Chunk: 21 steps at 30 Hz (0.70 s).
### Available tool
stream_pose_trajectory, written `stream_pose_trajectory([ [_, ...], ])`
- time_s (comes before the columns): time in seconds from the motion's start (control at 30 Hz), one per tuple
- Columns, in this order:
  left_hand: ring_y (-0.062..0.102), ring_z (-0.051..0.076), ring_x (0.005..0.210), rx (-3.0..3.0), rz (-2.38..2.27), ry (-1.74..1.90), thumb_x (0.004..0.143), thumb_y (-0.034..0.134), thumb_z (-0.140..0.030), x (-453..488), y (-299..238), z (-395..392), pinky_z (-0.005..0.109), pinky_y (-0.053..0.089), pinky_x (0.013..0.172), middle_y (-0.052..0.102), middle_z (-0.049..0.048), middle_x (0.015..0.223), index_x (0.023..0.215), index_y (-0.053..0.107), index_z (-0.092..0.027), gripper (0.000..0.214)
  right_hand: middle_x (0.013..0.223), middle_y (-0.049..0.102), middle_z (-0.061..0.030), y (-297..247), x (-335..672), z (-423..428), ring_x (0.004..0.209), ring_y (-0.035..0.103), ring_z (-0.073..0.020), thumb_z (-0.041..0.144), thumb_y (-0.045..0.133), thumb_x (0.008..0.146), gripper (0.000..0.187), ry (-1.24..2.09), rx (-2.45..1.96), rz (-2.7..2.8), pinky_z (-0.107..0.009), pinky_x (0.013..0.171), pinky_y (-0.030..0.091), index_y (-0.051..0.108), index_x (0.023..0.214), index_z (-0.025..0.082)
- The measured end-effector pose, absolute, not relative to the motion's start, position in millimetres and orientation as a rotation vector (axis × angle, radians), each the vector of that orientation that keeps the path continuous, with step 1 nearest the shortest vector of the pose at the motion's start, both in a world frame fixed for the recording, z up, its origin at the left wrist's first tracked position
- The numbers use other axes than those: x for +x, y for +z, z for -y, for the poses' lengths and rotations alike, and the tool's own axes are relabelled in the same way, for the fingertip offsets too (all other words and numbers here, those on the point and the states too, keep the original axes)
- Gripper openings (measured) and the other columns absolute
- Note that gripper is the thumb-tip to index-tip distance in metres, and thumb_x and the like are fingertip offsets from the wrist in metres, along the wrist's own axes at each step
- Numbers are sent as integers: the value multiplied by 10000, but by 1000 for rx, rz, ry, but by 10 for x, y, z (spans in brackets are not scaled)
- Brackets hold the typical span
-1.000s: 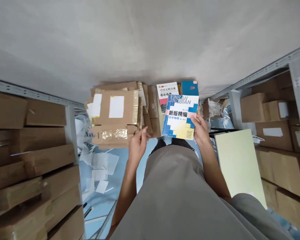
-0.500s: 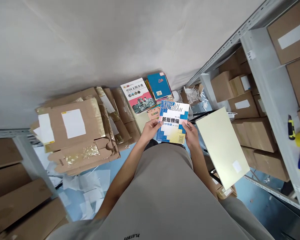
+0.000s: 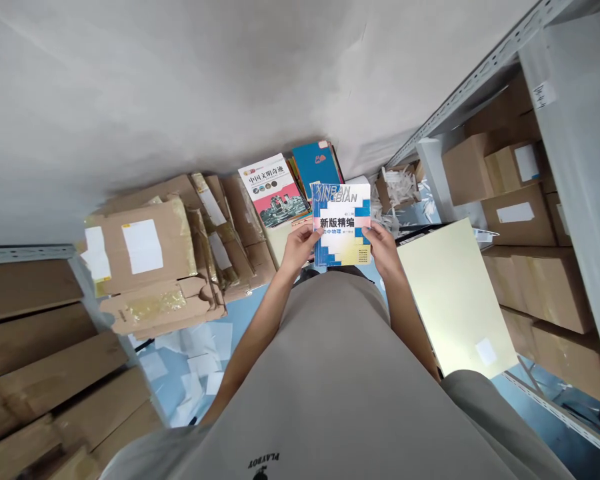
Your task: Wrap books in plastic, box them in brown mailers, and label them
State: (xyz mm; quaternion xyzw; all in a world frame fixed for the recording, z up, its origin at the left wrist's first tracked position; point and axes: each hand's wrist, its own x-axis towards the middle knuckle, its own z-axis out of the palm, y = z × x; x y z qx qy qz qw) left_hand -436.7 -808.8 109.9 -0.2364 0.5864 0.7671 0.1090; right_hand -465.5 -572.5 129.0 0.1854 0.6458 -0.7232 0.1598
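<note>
A blue, white and yellow book (image 3: 341, 248) is held upright in front of my body, its printed cover facing me. My left hand (image 3: 300, 247) grips its left edge, thumb on the cover. On the opposite edge my right hand (image 3: 381, 245) is closed the same way; the fingers of both hands are partly hidden behind the book. Just beyond it, a book with a white and pink cover (image 3: 275, 192) lies on a pile, beside a stack topped by a blue book (image 3: 312, 163). The held book covers the lower part of that stack.
Flattened cardboard boxes (image 3: 145, 247) are piled at the left. A pale yellow board (image 3: 455, 293) lies at my right. Shelves with brown cartons (image 3: 537, 283) stand on the right, more cartons (image 3: 45, 340) on the left. Loose papers (image 3: 200, 353) litter the blue floor.
The book, still in both hands, has risen slightly and sits a little farther left in view. The shelves and the board have shifted rightward as the view turned.
</note>
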Motion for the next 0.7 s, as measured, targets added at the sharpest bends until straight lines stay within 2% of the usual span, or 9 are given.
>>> stream_pose_trajectory([
  [0.13, 724, 238, 916, -715, -1708, 2269, 689, 1061, -754, -4576, 1082, 7926, 345, 558, 826, 844, 62, 942, 931, 817, -217, 638, 1256, 929, -71, 1199, -4876, 5525, 1220, 870, -318, 644, 1000, 800, 572, -2053, 514, -1811, -514, 1180, 689, 884, 1236, 292],
  [0.23, 718, 245, 897, -779, -1717, 2214, 646, 1061, -766, -4685, 1046, 7833, 349, 555, 808, 846, 71, 937, 933, 828, -214, 665, 1279, 932, -60, 1100, -5031, 5420, 1264, 859, -337, 635, 992, 798, 569, -2041, 471, -1754, -531, 1193, 677, 880, 1241, 295],
  [0.3, 717, 250, 887, -828, -1740, 2186, 665, 1043, -747, -4739, 1012, 7831, 352, 549, 791, 830, 72, 921, 928, 813, -210, 641, 1298, 930, -58, 998, -5161, 5425, 1313, 844, -349, 624, 980, 798, 552, -2027, 415, -1733, -539, 1218, 658, 874, 1227, 294],
  [0.43, 737, 273, 935, -944, -1825, 2152, 729, 970, -574, -4828, 933, 8052, 381, 589, 843, 825, 78, 947, 955, 797, -215, 458, 1287, 927, -52, 700, -5539, 5719, 1352, 818, -364, 602, 946, 806, 489, -1953, 208, -1709, -553, 1225, 642, 851, 1175, 295],
  [0.53, 749, 278, 964, -1053, -1945, 2085, 747, 880, -410, -4890, 873, 8393, 390, 612, 879, 833, 87, 963, 966, 807, -209, 307, 1261, 917, -64, 483, -5869, 6193, 1297, 815, -368, 562, 875, 839, 401, -1825, 27, -1730, -549, 1180, 655, 830, 1116, 275],
  [0.63, 757, 263, 963, -1176, -2077, 2036, 746, 819, -329, -4959, 803, 8783, 375, 618, 889, 850, 93, 1021, 1126, 847, -170, 413, 1263, 904, -81, 367, -6130, 6725, 1252, 805, -351, 497, 795, 895, 317, -1710, -152, -1794, -520, 1177, 648, 826, 1079, 240],
  [0.7, 769, 261, 993, -1284, -2161, 1982, 752, 796, -298, -5010, 749, 9015, 372, 622, 915, 865, 100, 1097, 1285, 836, -143, 556, 1324, 899, -74, 335, -6254, 6987, 1298, 786, -343, 499, 771, 935, 349, -1699, -240, -1764, -512, 1204, 638, 840, 1162, 243],
])
